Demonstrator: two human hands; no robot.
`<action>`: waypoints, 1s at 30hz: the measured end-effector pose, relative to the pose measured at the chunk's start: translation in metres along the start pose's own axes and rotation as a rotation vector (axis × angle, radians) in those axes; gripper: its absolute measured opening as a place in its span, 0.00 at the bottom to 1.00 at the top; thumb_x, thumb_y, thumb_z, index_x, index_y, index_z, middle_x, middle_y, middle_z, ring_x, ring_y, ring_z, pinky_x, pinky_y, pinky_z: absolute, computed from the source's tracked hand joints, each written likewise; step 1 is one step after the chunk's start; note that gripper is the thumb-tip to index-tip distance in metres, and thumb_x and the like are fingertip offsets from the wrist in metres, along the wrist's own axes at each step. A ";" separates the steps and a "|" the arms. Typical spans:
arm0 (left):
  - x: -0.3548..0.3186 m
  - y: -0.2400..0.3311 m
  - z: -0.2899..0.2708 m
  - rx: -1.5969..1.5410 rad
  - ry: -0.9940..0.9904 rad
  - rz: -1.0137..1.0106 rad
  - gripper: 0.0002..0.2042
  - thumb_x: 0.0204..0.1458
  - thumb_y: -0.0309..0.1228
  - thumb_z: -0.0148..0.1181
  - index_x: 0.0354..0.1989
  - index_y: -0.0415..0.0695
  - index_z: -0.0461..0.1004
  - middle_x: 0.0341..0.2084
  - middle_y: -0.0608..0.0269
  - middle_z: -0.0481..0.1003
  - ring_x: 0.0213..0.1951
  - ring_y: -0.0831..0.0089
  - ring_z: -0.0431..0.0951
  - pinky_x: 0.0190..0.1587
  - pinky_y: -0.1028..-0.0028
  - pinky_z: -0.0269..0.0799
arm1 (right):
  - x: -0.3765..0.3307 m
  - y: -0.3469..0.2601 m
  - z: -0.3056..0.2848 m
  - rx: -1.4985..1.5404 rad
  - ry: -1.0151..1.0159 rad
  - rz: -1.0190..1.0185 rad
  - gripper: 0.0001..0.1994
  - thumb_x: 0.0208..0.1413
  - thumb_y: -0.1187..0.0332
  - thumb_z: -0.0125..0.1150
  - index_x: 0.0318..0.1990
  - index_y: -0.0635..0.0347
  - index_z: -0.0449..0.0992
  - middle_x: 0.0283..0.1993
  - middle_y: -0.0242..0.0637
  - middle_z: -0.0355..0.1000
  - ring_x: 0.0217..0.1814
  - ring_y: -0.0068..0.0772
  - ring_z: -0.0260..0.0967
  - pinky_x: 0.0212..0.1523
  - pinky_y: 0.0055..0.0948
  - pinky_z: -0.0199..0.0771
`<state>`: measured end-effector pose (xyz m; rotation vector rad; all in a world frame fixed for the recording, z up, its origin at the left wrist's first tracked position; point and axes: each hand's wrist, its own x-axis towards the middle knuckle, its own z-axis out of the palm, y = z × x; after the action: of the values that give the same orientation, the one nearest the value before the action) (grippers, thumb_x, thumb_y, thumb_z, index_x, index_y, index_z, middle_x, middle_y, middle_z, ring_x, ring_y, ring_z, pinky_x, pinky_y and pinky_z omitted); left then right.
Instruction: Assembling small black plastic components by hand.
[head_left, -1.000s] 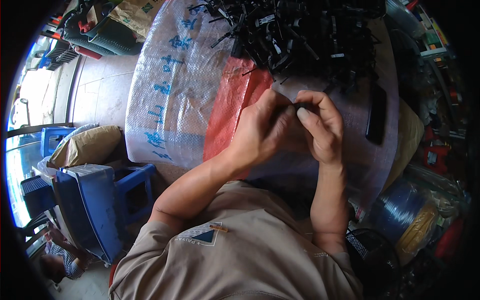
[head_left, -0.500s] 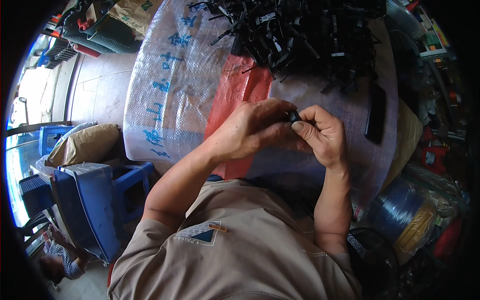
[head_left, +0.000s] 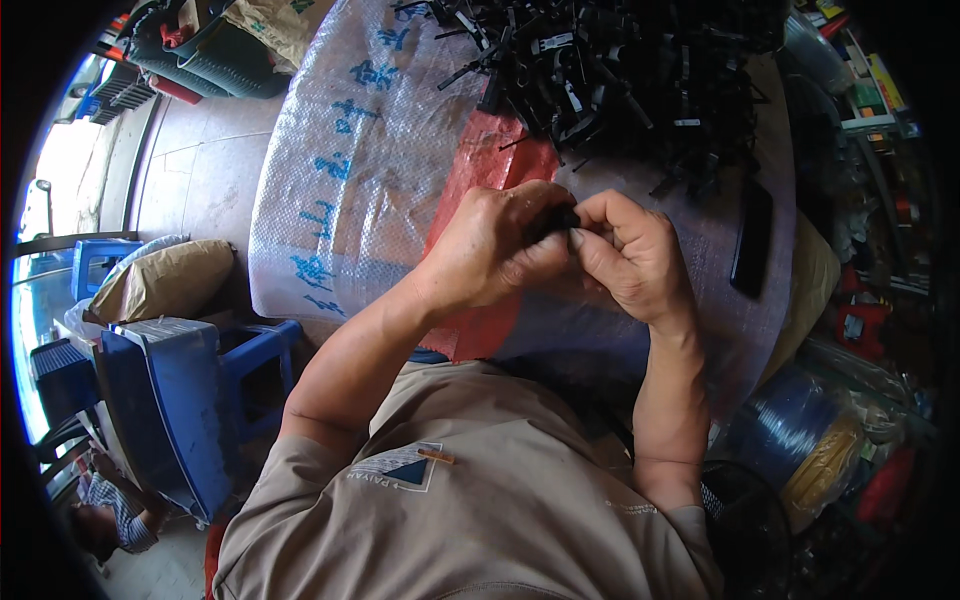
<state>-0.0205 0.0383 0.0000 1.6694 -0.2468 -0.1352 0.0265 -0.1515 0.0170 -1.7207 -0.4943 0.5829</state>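
Note:
In front of my chest, both hands meet over the sheet-covered work surface. My left hand (head_left: pixel 508 238) is closed, its fingers curled round a small black piece (head_left: pixel 568 220) whose shape is mostly hidden. Thumb and forefinger of my right hand (head_left: pixel 632 252) pinch at the same piece from the other side. Beyond the hands lies a heap of black plastic parts (head_left: pixel 610 85), thin and strip-like, some with pale labels or metal bits. Beneath everything spreads a white woven plastic sheet (head_left: pixel 330 190) with a red band and blue writing.
A black phone-like slab (head_left: pixel 752 237) lies on the sheet at the right. Left of the sheet are a blue bin (head_left: pixel 185 410), a blue stool (head_left: pixel 262 365) and a brown sack (head_left: pixel 165 282). Wrapped spools (head_left: pixel 800 430) stand at lower right. Another person (head_left: pixel 115 510) is at lower left.
Both hands have come closer together, and the right fingers have shifted slightly left and up. More of the black piece is now covered by the fingers.

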 end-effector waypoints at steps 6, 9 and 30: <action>0.001 -0.008 -0.005 0.011 0.123 0.012 0.14 0.51 0.30 0.60 0.41 0.31 0.71 0.27 0.56 0.75 0.31 0.76 0.74 0.36 0.73 0.72 | 0.013 -0.005 0.007 -0.094 0.017 -0.039 0.02 0.56 0.76 0.56 0.35 0.65 0.73 0.21 0.26 0.69 0.21 0.11 0.63 0.22 0.18 0.64; 0.007 -0.012 -0.007 -0.385 0.188 -0.175 0.12 0.51 0.25 0.55 0.43 0.33 0.70 0.32 0.57 0.76 0.34 0.75 0.75 0.39 0.73 0.73 | 0.025 -0.001 0.009 -0.165 0.329 -0.097 0.06 0.55 0.71 0.61 0.31 0.66 0.75 0.21 0.28 0.70 0.23 0.13 0.64 0.24 0.19 0.65; 0.015 -0.007 -0.014 -0.188 0.167 -0.022 0.18 0.53 0.35 0.64 0.49 0.37 0.74 0.33 0.67 0.75 0.30 0.86 0.67 0.32 0.83 0.65 | -0.007 -0.009 -0.002 -0.374 0.310 -0.208 0.13 0.54 0.76 0.61 0.47 0.68 0.73 0.38 0.40 0.74 0.36 0.30 0.73 0.36 0.25 0.72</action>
<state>-0.0025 0.0491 -0.0041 1.4877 -0.0866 -0.0333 0.0221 -0.1558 0.0269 -2.0365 -0.5756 0.0696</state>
